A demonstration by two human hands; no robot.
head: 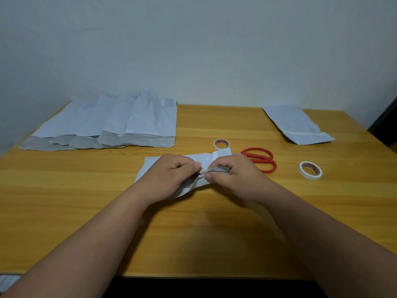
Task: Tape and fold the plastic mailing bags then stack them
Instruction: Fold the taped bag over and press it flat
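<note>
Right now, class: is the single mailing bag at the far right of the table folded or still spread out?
Folded. The far-right bag lies flat with its near end turned over, a white strip running along that flap.

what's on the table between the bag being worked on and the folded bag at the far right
In the head view, the red-handled scissors and a white tape roll lie between the bag in hand and the folded bag; otherwise bare table.
</note>
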